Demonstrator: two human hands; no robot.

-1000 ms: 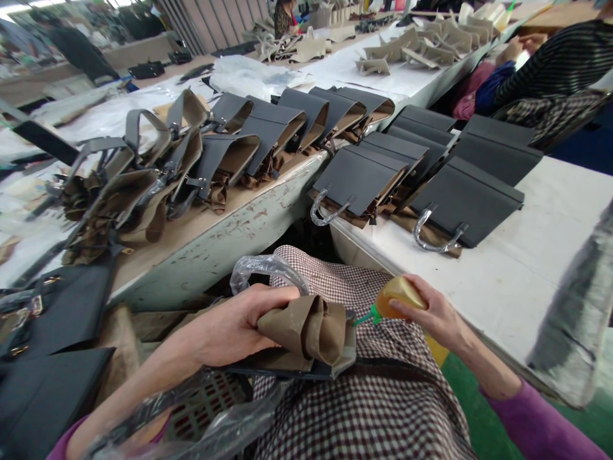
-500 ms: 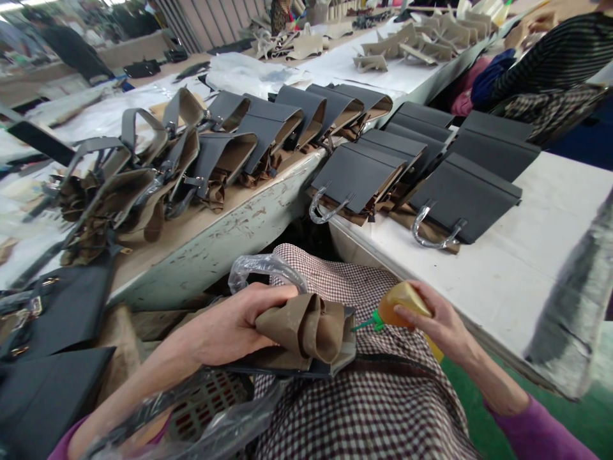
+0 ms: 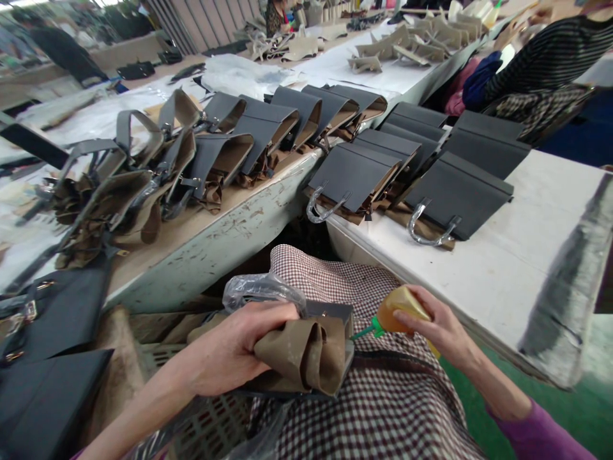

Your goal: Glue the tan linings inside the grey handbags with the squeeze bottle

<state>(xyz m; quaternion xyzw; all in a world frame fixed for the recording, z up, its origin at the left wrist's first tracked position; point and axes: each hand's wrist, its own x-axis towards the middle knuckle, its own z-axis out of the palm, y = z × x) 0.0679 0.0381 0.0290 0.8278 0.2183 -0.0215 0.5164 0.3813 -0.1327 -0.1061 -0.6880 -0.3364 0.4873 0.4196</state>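
Note:
My left hand (image 3: 244, 345) is closed on a dark handbag (image 3: 330, 311) lying over my lap, its brown lining (image 3: 306, 354) bunched out at the open end. Plastic film wraps the bag's handle (image 3: 261, 291), which sticks up behind my fingers. In my right hand (image 3: 433, 319) is a squeeze bottle (image 3: 402, 311) of amber liquid, tilted to the left. Its thin green nozzle (image 3: 366, 330) reaches the edge of the bag's open end; whether the tip touches cannot be made out. A checked apron (image 3: 383, 396) covers my lap beneath both.
Several dark bags (image 3: 268, 131) stand in a row along the left table (image 3: 230, 223). More bags (image 3: 460, 191) lie on the white table (image 3: 536, 255) at right. Below my left arm is a plastic crate (image 3: 211, 421). A person in a striped sleeve (image 3: 541, 57) sits at the far right.
My left hand and the bag have lowered slightly and tipped, showing more of the bag's dark back panel. The bottle stays at the bag's edge, its nozzle shifted slightly left and down.

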